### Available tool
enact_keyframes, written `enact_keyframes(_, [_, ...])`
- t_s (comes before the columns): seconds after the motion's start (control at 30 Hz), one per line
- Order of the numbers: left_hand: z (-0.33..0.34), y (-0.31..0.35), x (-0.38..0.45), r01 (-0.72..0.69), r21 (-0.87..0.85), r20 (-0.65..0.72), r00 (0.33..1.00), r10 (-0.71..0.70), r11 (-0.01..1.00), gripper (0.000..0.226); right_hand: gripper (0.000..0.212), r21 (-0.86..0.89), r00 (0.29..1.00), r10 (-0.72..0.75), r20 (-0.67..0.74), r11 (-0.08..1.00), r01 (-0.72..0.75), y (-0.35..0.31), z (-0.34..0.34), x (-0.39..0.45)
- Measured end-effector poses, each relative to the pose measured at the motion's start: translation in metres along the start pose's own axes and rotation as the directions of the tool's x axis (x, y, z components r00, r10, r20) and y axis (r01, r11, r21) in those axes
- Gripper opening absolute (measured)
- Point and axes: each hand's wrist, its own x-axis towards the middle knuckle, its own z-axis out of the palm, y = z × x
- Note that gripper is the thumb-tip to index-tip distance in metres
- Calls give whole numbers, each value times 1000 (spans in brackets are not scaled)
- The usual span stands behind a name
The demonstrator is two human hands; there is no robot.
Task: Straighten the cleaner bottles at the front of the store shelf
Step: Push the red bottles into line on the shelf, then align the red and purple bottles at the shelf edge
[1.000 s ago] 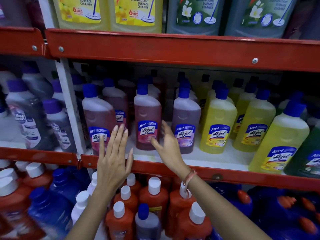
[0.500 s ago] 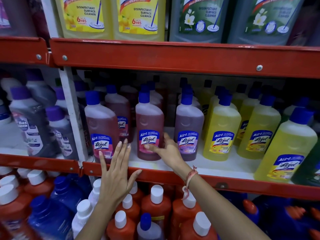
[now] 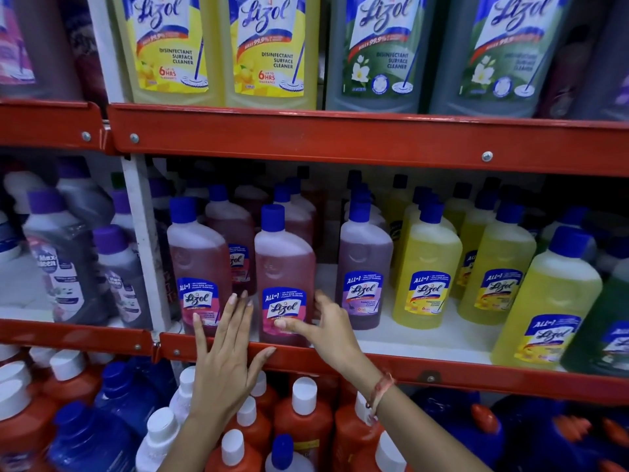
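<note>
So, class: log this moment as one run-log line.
step: straightening | right hand: gripping middle pink bottle | left hand: open, beside it | shelf: front row

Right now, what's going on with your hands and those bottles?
Right hand gripping middle pink bottle at shelf front. Left hand open, flat beside it. Nothing in the way.

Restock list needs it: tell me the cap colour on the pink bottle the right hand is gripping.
Blue. The cap on the pink bottle shows clearly in the head view.
</note>
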Motion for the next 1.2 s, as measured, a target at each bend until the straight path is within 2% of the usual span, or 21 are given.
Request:
enact_keyframes(0.2, [-1,2,-1,8,-32,-11,1000,-8,999,76,54,67,999,-3,41,998,0,-1,-4,-8])
enact_keyframes(0.27, [-1,2,-3,12,-40,-12,1000,-12,999,76,56,88,1000,-29,8,996,28,-2,-11,-13])
enact_keyframes(0.37, [-1,2,-4,17,-46,-9,1000,-18,999,74,47,81,979,-90,-180,991,106,-1,-30,-23])
enact_keyframes(0.47, [-1,2,-4,19,-51,-7,1000,-20,999,74,36,-33,893,-170,-417,984,173,5,-50,-31])
enact_keyframes(0.53, [-1,3,-4,20,-56,-6,1000,-20,998,75,39,-178,821,-230,-523,971,159,9,-63,-34])
enact_keyframes(0.6, [-1,3,-4,22,-58,-2,1000,-22,998,75,52,-256,790,-248,-561,959,120,13,-73,-32])
enact_keyframes(0.73, [-2,3,-4,29,-62,6,1000,-29,998,76,73,-110,880,-95,-466,993,49,19,-85,-14])
enact_keyframes(0.87, [-3,3,-5,40,-77,17,999,-39,996,76,60,135,966,42,-254,991,-8,19,-90,3])
enact_keyframes(1.0, [-3,4,-4,42,-77,27,999,-40,996,76,53,263,975,129,-183,961,-78,27,-91,9])
enact_keyframes(1.2, [-3,4,-5,52,-81,10,999,-51,995,76,46,257,974,113,-195,965,-61,31,-98,3])
